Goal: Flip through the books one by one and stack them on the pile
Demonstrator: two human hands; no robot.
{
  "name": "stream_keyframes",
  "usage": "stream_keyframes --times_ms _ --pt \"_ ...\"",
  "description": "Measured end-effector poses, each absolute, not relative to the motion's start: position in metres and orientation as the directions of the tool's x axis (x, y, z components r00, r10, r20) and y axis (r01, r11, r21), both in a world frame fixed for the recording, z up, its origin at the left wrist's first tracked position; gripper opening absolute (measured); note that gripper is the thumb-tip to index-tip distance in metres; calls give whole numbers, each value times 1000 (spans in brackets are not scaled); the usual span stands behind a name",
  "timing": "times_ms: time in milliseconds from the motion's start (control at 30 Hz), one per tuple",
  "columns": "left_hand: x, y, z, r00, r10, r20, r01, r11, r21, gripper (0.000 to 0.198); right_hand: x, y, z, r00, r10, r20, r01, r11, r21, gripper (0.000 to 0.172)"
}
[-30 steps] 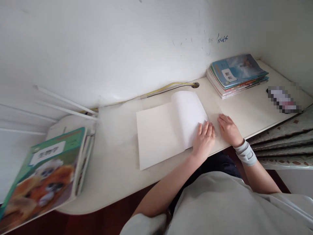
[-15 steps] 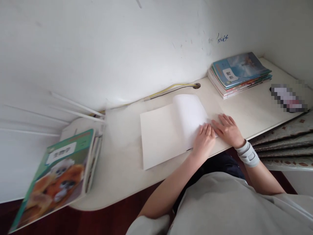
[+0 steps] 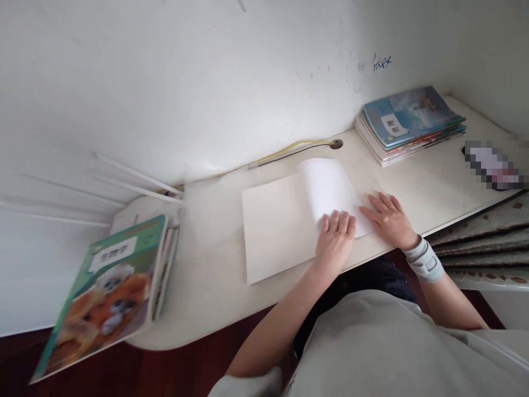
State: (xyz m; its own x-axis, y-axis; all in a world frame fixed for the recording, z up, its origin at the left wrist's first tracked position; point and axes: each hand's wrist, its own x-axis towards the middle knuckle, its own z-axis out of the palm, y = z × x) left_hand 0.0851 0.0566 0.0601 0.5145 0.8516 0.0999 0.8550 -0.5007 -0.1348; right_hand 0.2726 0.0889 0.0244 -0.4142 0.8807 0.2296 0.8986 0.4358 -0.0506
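1. The paper (image 3: 276, 226) lies on the desk (image 3: 206, 309), near its middle, with its right part curled up in a white flap (image 3: 328, 184).
2. The left hand (image 3: 335, 243) rests on the flap's near part, fingers extended and close together, gripping nothing visible.
3. The right hand (image 3: 392, 223) lies just to the right, fingers spread and unclenched, thumb at the flap's right edge.
4. A book stack (image 3: 413, 118) sits far right; a green-edged book (image 3: 111, 303) lies left.

Pale blank paper (image 3: 291, 220), partly curled
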Motion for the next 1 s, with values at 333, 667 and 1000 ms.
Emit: stream_keyframes --times_ms 333,667,1000 --pt "84 66 71 594 801 76 804 -585 -110 33 271 90 27 -395 884 252 898 429 -96 41" --pt "90 68 72 607 793 40 791 -600 -120 29 273 91 22 -394 879 269 892 436 -116 36" --pt "82 59 74 526 850 -18 849 -526 -56 39 271 87 36 -394 900 185 906 414 -84 36"
